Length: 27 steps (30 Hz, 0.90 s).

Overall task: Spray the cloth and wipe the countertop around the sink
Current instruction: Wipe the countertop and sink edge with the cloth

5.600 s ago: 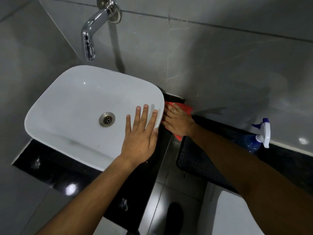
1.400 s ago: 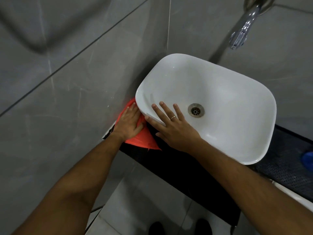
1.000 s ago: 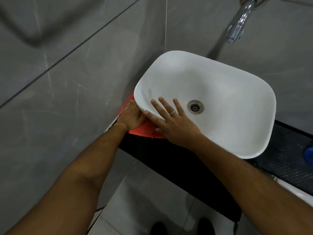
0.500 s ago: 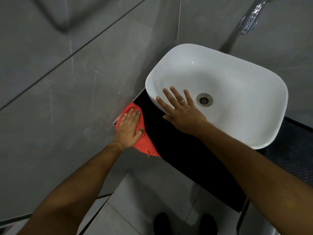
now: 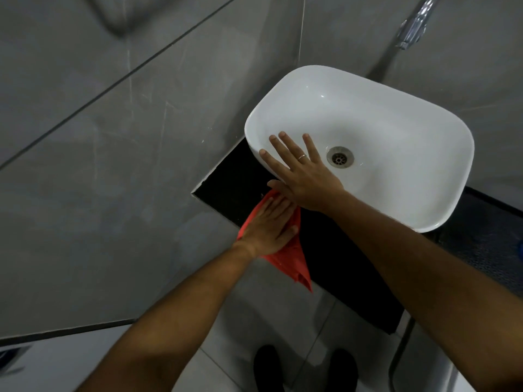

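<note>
My left hand (image 5: 267, 224), fingers flat and open, pins the limp red cloth (image 5: 291, 256) to the near countertop (image 5: 339, 267); my right hand (image 5: 304, 176), also spread open, braces on the sink (image 5: 396, 131) rim, and the soft cloth looks best pressed mid-fold.

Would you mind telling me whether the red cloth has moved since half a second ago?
Yes. The red cloth slid from the wall-side corner along the black countertop edge, toward the sink front.

Wall (image 5: 113, 137): large grey tiles with dark grout lines and faint pale streaks. Chrome faucet (image 5: 414, 26) projects from the wall at upper right — blurred. Floor (image 5: 235, 312): pale tiles. Two black shoes (image 5: 305, 369) stand on it — toes forward.
</note>
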Each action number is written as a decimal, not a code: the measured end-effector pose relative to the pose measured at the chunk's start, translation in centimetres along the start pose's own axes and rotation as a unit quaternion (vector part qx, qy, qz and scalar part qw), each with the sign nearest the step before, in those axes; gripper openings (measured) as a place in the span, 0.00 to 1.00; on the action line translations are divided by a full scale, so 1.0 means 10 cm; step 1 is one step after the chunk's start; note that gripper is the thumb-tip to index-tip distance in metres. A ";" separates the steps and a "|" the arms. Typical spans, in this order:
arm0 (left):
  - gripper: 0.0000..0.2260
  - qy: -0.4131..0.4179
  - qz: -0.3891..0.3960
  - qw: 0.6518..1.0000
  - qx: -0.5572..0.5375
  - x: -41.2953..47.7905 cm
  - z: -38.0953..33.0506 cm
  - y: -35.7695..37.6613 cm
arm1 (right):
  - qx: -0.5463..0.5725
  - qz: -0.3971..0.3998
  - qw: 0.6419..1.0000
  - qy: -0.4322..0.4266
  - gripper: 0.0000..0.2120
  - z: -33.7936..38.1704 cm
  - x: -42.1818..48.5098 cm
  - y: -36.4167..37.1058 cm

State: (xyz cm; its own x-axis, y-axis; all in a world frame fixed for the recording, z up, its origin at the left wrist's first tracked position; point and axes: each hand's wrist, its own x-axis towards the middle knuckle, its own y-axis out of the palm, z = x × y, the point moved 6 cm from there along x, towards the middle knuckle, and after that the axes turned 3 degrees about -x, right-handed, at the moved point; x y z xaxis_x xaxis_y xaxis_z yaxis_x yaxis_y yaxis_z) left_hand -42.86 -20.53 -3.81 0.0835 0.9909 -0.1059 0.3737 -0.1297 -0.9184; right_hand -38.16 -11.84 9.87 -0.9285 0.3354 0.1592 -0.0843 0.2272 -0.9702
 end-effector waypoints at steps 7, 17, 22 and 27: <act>0.11 -0.166 -0.240 0.883 -0.368 -0.14 0.65 -0.97 | 0.121 -0.170 0.976 -0.055 0.19 0.58 -0.68 0.08; 0.24 0.043 -0.057 0.994 0.078 0.33 0.81 -1.77 | 0.093 0.089 0.982 0.141 0.30 1.21 -0.57 1.02; 0.22 0.083 0.000 0.993 0.089 0.42 0.86 -1.87 | 0.046 0.066 0.990 0.120 0.29 1.48 -0.08 1.09; 0.24 0.101 0.005 0.988 0.118 0.41 0.87 -1.83 | 0.065 0.081 0.983 0.152 0.24 1.74 0.67 1.13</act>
State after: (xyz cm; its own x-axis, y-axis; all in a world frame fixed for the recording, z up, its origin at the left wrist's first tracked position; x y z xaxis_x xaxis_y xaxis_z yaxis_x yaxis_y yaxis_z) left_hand -57.44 -13.77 9.28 0.2785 0.9586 -0.0598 0.1482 -0.1044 -0.9834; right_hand -51.64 -22.93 -3.17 -0.7845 0.6194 0.0297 -0.0084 0.0373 -0.9993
